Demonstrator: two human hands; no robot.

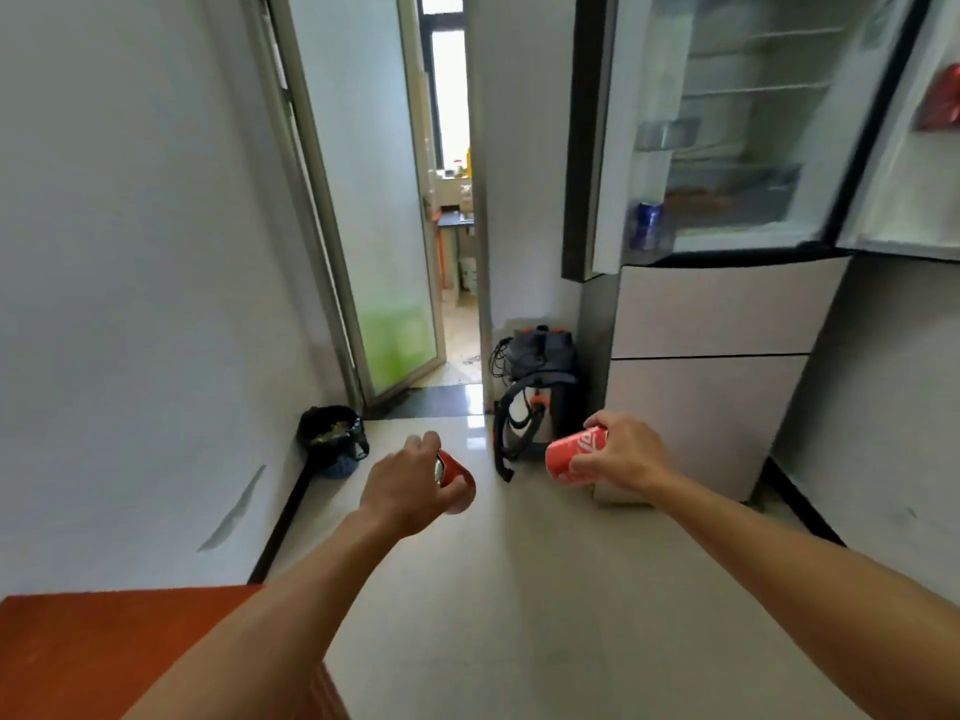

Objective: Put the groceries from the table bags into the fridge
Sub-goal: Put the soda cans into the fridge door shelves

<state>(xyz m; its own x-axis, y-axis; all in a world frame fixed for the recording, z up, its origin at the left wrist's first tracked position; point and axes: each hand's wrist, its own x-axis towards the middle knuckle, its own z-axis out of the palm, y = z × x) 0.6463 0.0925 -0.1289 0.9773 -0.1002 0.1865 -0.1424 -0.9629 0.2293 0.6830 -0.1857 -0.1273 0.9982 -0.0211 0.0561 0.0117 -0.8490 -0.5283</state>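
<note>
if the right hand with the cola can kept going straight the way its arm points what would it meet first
Probably the backpack on the floor beside the fridge; the right hand and its red can point up-left toward it. Depth is unclear, so it might pass above.

Glossy metal cans (574, 456), shiny tiled floor (519, 589), matt wooden table (104, 657), frosted glass door (374, 200)

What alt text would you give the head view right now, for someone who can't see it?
Each hand holds a red soda can, left hand on the left can and right hand on the right can, stretched toward the open fridge at upper right. A backpack stands on the floor beside it.
</note>
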